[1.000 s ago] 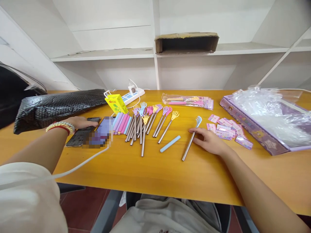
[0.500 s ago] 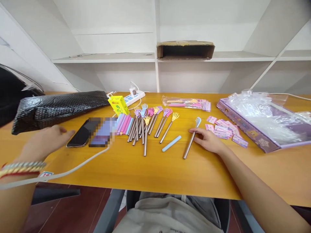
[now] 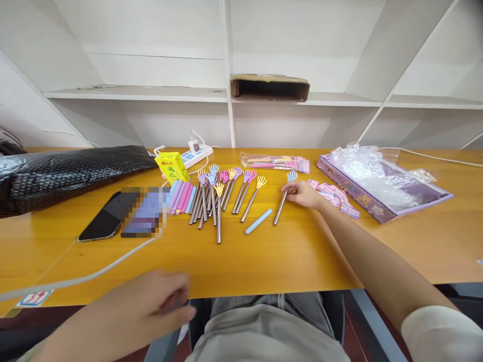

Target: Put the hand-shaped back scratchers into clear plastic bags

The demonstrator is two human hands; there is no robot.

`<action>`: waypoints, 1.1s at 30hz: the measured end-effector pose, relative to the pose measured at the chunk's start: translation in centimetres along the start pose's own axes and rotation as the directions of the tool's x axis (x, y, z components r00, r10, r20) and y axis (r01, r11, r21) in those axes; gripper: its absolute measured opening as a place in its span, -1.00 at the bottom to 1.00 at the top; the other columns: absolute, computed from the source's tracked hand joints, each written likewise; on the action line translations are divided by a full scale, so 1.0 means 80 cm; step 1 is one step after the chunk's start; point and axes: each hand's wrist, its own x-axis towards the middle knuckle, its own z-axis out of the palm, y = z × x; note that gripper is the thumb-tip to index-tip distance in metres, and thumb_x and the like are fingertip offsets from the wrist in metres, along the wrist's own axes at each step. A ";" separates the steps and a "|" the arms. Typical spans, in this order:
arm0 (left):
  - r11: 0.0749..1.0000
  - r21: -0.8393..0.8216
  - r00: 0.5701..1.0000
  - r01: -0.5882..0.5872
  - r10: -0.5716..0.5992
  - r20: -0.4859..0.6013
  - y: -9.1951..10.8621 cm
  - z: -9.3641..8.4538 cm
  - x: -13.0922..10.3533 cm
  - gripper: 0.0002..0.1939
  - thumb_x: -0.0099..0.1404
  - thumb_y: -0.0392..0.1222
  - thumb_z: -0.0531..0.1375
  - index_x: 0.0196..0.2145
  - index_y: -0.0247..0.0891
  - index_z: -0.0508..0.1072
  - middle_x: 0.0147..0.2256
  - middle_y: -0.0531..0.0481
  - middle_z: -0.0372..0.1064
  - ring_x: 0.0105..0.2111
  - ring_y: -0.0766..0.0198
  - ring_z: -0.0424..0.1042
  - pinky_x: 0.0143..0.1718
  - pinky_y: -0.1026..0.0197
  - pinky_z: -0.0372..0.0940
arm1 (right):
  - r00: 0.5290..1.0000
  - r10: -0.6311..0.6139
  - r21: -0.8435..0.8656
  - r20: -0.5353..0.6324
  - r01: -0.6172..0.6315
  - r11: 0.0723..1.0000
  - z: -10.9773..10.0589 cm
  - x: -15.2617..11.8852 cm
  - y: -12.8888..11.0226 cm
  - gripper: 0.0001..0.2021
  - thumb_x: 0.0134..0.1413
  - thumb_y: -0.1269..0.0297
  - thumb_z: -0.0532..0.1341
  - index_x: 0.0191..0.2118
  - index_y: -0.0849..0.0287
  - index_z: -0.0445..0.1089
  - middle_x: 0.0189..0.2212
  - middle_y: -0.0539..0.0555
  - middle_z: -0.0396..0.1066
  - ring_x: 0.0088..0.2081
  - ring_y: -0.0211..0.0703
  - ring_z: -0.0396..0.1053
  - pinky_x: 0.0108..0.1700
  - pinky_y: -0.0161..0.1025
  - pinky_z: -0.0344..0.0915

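Note:
My right hand pinches a back scratcher with a light blue claw and a metal rod, at the right of the middle of the table. Nearer the front, my left hand hovers over the table edge, fingers loosely curled and thumb apart, nothing in it. Between the hands lies a light blue handle tube. A cluster of metal-rod back scratchers with purple, blue, pink and yellow claws fans out at the centre. Beside it on the left are several pastel handle tubes.
At left lie a black phone, a pixelated screen, a yellow drink carton and a black wrapped bundle. A power strip, bagged scratchers, small pink cards and a purple box of plastic bags stand behind.
My left hand has moved from beside the phone toward the front edge and the right. My right hand keeps its hold on the blue-clawed back scratcher. The view has shifted.

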 end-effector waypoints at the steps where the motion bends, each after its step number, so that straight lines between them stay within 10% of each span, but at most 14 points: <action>1: 0.992 0.027 0.992 -0.120 0.119 0.040 0.022 -0.010 0.013 -0.72 0.12 0.13 0.08 -0.43 -0.11 0.40 -0.50 0.15 0.35 -0.49 0.31 0.26 -0.48 0.30 0.08 | 1.000 0.024 0.091 -0.014 -0.022 0.996 0.000 0.003 0.003 -0.71 -0.30 0.45 0.14 -0.32 0.18 0.42 -0.45 0.01 0.48 -0.38 -0.17 0.40 -0.28 -0.27 0.28; 6: 0.873 0.255 0.878 -0.416 0.459 -0.140 0.104 -0.019 0.110 -0.74 0.25 -0.03 -0.02 -0.30 -0.21 0.35 -0.33 0.00 0.35 -0.35 0.26 0.33 -0.32 0.23 0.16 | 0.969 0.122 0.349 -0.216 -0.040 0.936 0.009 0.005 0.011 -0.78 -0.24 0.34 0.11 -0.38 0.19 0.40 -0.50 0.03 0.47 -0.43 -0.19 0.36 -0.46 -0.32 0.17; 13: 0.907 0.397 0.868 -0.139 0.305 -0.392 0.165 0.050 0.217 -0.74 0.24 -0.16 -0.02 -0.23 -0.37 0.32 -0.29 -0.22 0.30 -0.32 0.07 0.40 -0.39 0.12 0.26 | 0.930 0.129 0.310 -0.344 -0.017 0.951 0.020 0.007 0.016 -0.85 -0.23 0.28 0.13 -0.47 0.19 0.38 -0.58 0.00 0.41 -0.48 -0.19 0.32 -0.45 -0.28 0.16; 22: 0.904 0.390 0.779 -0.175 0.369 -0.507 0.161 0.072 0.239 -0.71 0.35 -0.19 -0.17 -0.25 -0.36 0.28 -0.36 -0.21 0.34 -0.31 0.09 0.41 -0.32 0.10 0.25 | 0.905 0.174 0.303 -0.389 -0.053 0.951 0.022 0.013 0.016 -0.85 -0.21 0.23 0.15 -0.49 0.19 0.38 -0.58 0.00 0.39 -0.52 -0.21 0.28 -0.47 -0.28 0.15; 33: 0.907 0.365 0.861 -0.213 0.350 -0.368 0.155 0.060 0.240 -0.63 0.36 -0.02 -0.23 -0.19 -0.26 0.25 -0.36 -0.13 0.41 -0.33 0.10 0.43 -0.34 0.12 0.23 | 0.828 0.215 0.300 -0.518 -0.059 0.952 0.026 0.014 0.015 -0.79 -0.23 0.19 0.19 -0.42 0.20 0.40 -0.57 -0.01 0.37 -0.56 -0.27 0.25 -0.47 -0.30 0.18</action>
